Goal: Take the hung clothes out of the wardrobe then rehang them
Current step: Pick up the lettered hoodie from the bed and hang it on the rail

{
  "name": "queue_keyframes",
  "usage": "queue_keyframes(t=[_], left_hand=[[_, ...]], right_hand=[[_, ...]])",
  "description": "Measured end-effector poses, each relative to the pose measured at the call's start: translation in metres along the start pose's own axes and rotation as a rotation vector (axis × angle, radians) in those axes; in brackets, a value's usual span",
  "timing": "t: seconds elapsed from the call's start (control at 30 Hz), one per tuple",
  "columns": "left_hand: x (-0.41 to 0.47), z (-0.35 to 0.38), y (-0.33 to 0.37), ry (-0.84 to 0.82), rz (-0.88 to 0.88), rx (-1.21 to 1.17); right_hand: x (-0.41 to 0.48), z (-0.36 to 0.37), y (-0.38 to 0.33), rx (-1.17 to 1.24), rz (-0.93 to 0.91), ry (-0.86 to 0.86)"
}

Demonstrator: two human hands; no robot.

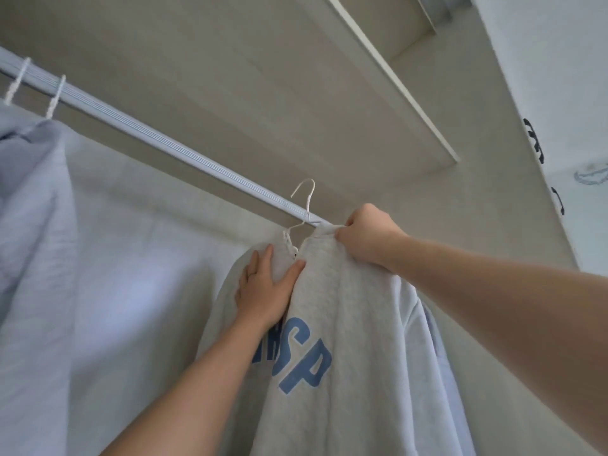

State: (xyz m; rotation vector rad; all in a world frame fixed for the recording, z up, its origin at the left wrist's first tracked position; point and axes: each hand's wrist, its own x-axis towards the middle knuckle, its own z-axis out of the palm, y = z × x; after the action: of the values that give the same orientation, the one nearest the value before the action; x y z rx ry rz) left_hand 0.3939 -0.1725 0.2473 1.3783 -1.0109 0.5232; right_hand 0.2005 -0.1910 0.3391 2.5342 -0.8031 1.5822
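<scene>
Sweatshirt (348, 311) (grey), right hand (366, 235) pinching, left hand (263, 291) flat

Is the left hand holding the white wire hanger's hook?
No, the left hand lies flat on the light grey sweatshirt below the white wire hanger.

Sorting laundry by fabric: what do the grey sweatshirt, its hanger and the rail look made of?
Grey sweatshirt: probably cotton fleece knit, matte, flecked surface. Hanger: thin wire, likely white-coated metal. Rail: ribbed, pale, smooth; painted metal or plastic, cannot tell.
</scene>
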Motion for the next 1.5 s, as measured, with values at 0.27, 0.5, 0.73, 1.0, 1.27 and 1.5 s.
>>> queue_keyframes(t=[0.27, 0.5, 0.73, 1.0, 1.27, 1.5], left_hand=[[0.009, -0.001, -0.039, -0.076, -0.037, 0.030], [0.015, 0.004, -0.051, -0.122, 0.022, 0.064], [0.026, 0.021, -0.050, -0.142, 0.041, 0.008], [0.034, 0.061, -0.041, -0.194, 0.074, -0.065], [0.048, 0.121, -0.038, -0.311, 0.027, -0.109], [0.051, 0.138, -0.046, -0.295, 0.025, -0.037]], right_hand=[[0.015, 0.046, -0.001, 0.041, 0.024, -0.080], [0.014, 0.053, 0.013, -0.150, -0.101, -0.061], [-0.016, 0.050, 0.043, -0.881, -0.606, -0.044], [-0.020, 0.052, 0.078, -1.051, -0.515, -0.175], [-0.011, 0.062, 0.127, -1.056, -0.328, -0.244], [-0.005, 0.078, 0.142, -1.057, -0.366, -0.175]])
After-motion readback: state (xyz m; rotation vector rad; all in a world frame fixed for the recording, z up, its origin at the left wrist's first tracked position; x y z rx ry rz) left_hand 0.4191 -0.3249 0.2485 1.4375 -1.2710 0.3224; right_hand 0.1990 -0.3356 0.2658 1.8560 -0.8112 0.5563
